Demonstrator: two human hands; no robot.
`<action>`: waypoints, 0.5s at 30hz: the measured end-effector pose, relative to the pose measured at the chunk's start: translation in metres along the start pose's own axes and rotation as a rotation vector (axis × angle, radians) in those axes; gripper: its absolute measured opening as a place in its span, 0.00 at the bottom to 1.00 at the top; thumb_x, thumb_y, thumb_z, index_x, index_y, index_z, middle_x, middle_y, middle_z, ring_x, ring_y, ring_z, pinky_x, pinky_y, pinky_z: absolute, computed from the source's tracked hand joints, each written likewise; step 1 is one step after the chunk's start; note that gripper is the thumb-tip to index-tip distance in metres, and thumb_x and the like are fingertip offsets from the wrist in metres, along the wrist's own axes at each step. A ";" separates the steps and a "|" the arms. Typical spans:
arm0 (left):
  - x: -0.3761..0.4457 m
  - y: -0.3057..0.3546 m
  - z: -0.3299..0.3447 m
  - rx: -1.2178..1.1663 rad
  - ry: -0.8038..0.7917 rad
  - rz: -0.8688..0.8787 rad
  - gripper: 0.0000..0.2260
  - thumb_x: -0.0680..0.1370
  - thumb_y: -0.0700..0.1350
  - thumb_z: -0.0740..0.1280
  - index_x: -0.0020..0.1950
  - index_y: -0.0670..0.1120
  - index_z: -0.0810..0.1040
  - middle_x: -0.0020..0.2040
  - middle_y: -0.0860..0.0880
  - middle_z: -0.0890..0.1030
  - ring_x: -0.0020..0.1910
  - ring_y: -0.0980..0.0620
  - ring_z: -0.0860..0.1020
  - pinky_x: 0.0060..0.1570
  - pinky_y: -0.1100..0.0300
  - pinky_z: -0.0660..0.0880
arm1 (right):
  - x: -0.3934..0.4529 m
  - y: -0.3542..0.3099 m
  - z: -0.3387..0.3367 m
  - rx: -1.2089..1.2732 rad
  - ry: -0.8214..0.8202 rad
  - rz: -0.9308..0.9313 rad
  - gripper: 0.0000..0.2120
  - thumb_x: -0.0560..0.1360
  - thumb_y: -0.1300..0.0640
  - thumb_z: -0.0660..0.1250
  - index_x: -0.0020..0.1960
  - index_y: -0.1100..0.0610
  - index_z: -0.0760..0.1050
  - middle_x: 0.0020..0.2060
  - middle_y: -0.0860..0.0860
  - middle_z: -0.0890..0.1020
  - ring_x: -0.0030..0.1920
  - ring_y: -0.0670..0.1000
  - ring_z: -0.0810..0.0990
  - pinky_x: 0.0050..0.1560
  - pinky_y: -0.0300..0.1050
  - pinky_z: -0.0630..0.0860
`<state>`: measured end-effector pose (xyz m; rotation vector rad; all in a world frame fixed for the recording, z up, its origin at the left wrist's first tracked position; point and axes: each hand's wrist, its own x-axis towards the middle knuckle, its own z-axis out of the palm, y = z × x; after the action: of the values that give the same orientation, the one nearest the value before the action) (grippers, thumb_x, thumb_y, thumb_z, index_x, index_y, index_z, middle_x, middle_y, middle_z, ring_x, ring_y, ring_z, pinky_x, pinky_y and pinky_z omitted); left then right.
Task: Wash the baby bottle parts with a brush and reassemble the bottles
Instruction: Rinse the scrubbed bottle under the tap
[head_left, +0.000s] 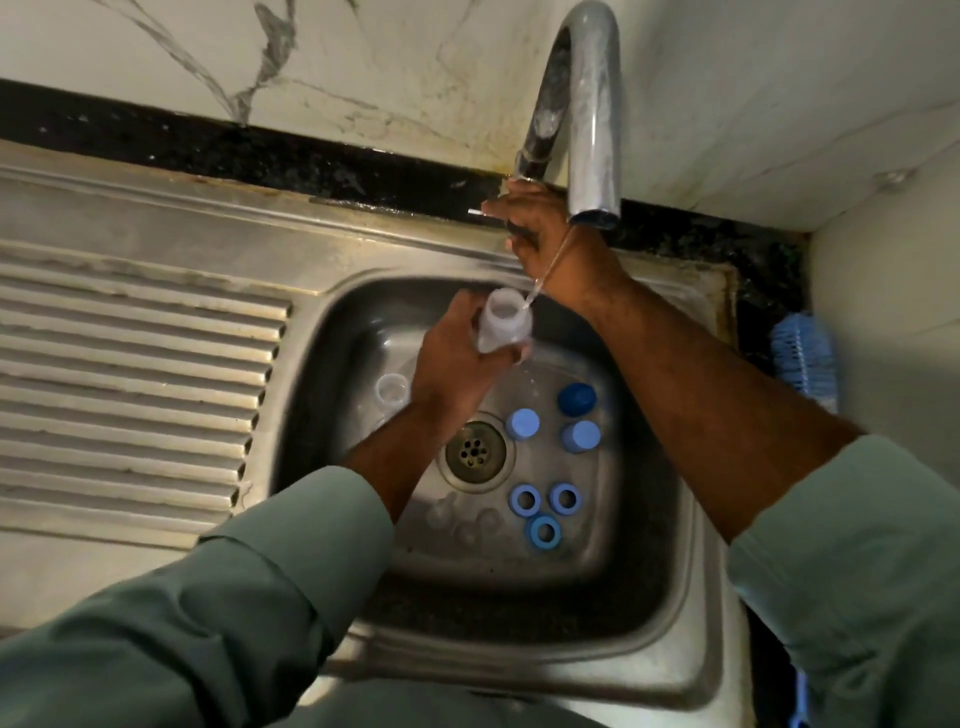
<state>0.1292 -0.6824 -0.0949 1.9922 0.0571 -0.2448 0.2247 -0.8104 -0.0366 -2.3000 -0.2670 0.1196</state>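
Translucent plastic is what the left hand (457, 364) has its fingers wrapped around: a baby bottle (501, 325), mouth tipped up, held over the steel sink (670, 613) where a thin thread of water (540, 283) slants down from the tap (587, 109) and just catches the bottle's rim. The right hand (540, 228) is up at the foot of the tap with its fingers curled about what I take to be the handle, though I can't see the handle itself well. The trouble I'd watch for is the flow: a sharper turn there and water would hit the rim hard and spray over the counter and the rolled-up sleeves. The bottle looks wet, too, and held in one hand it could slip and drop among the parts below. Those parts worry me more: three blue caps (523, 423) and three blue rings (525, 500) sit close around the open drain (474, 451), with clear teats (457, 522) near the front wall and another clear bottle (392, 388) to the left. A stronger stream might float the light pieces onto the drain holes. The blue brush (802, 358) lies on the ledge to the right, well out of the sink and a reach away.
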 end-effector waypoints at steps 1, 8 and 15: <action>0.003 -0.002 -0.002 0.035 -0.059 0.006 0.25 0.68 0.49 0.79 0.63 0.51 0.76 0.55 0.55 0.81 0.54 0.59 0.79 0.54 0.64 0.77 | 0.003 0.004 0.001 0.004 0.004 0.047 0.16 0.77 0.60 0.61 0.63 0.57 0.77 0.60 0.56 0.77 0.60 0.52 0.76 0.63 0.42 0.73; 0.011 -0.009 -0.027 0.121 -0.124 0.020 0.26 0.67 0.52 0.79 0.63 0.52 0.76 0.55 0.55 0.81 0.53 0.57 0.80 0.54 0.58 0.78 | -0.001 -0.009 -0.008 0.031 -0.151 0.109 0.20 0.79 0.70 0.54 0.71 0.70 0.62 0.61 0.54 0.70 0.49 0.25 0.72 0.49 0.18 0.64; 0.004 -0.002 -0.021 0.154 -0.294 0.074 0.25 0.68 0.51 0.79 0.62 0.54 0.75 0.55 0.56 0.80 0.53 0.58 0.79 0.55 0.57 0.78 | 0.019 -0.001 -0.007 -0.196 -0.362 0.022 0.24 0.78 0.63 0.58 0.74 0.61 0.61 0.69 0.56 0.67 0.70 0.50 0.67 0.69 0.29 0.56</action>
<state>0.1362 -0.6629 -0.0894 2.0851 -0.2289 -0.5037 0.2442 -0.8107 -0.0308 -2.4665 -0.4551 0.5451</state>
